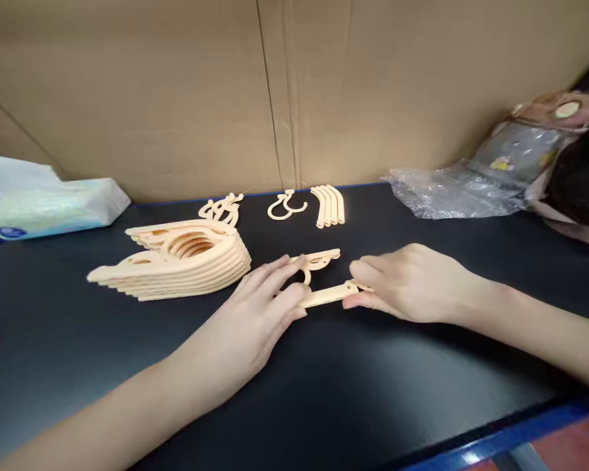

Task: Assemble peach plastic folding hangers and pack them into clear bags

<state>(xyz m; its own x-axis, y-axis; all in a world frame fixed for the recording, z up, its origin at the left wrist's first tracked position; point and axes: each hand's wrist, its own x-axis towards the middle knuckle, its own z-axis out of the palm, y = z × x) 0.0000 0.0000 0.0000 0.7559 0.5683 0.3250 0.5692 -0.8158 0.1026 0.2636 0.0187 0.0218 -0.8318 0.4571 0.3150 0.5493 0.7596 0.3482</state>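
A cream plastic folding hanger (328,296) is in front of me, its two arms folded toward the right. My left hand (262,304) holds its rounded middle, with the fingers over the top and the thumb at the near edge. My right hand (406,282) pinches a small cream plastic piece (363,286) at the tip of the near arm; most of that piece is hidden by the fingers. The far arm (326,256) points right, apart from my right hand. Left of my left hand lies a neat stack of matching hanger bodies (201,271).
Along the back of the black table (294,405) lie several hooks (220,209), two more hooks (287,206) and several curved hanger strips (328,206). A tissue pack (53,203) is at left. Clear plastic bags (451,190) lie at right. Cardboard (201,98) stands behind.
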